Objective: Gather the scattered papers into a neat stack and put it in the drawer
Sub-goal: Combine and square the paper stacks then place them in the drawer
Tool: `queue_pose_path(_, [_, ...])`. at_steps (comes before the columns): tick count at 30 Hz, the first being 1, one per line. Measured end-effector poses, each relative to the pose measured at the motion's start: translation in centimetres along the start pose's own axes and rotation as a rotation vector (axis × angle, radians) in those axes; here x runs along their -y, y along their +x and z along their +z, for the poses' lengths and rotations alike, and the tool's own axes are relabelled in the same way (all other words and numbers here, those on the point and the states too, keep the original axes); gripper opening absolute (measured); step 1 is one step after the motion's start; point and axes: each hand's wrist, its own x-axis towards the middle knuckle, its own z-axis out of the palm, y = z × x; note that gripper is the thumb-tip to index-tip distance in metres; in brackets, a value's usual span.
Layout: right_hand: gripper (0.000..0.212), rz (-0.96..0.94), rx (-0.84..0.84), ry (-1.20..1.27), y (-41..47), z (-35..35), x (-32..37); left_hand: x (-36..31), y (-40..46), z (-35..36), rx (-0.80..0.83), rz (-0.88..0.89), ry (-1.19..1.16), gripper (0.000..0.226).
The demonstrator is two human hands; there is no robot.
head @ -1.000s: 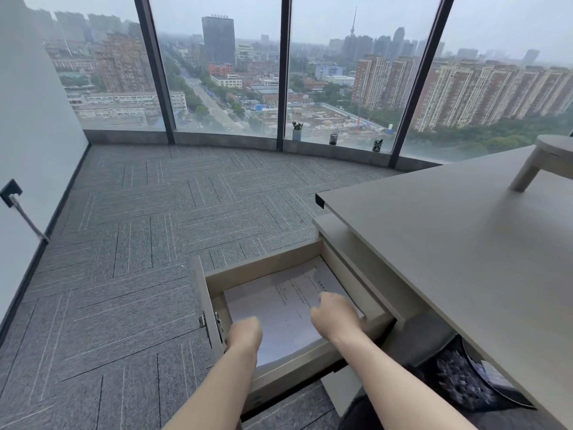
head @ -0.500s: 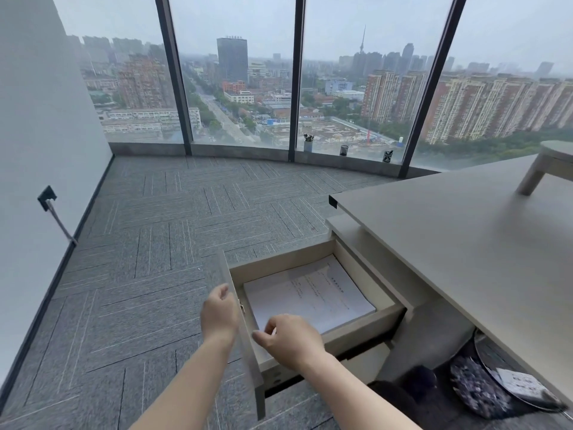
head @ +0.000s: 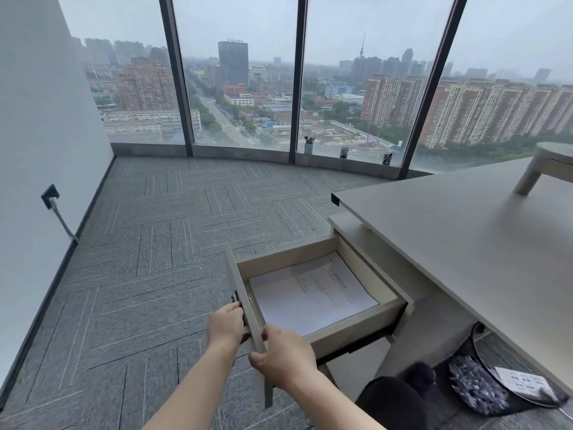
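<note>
A stack of white printed papers lies flat inside the open beige drawer, which sticks out from under the desk. My left hand grips the outer face of the drawer front near its dark handle. My right hand holds the same panel's top edge from the inner side, thumb and fingers curled round it. Neither hand touches the papers.
The grey desk top spreads to the right with a small round stand on it. A bin with a dark liner sits under the desk. Grey carpet stretches left to the wall and windows; small pots line the sill.
Both hands have left the papers inside the drawer and moved back to the drawer front, which they now grip. The camera view has shifted left and down.
</note>
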Motion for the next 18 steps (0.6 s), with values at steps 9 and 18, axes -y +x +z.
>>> queue_pose_path(9, [0.029,0.067,-0.072,0.032,0.1,-1.2,-3.0,-0.2,0.0,3.5,0.11,-0.015,-0.065,0.03])
queue_pose_path(18, [0.025,0.136,-0.186,0.072,0.8,-2.6,-7.5,-0.7,-0.2,8.6,0.216,0.002,-0.07,0.033])
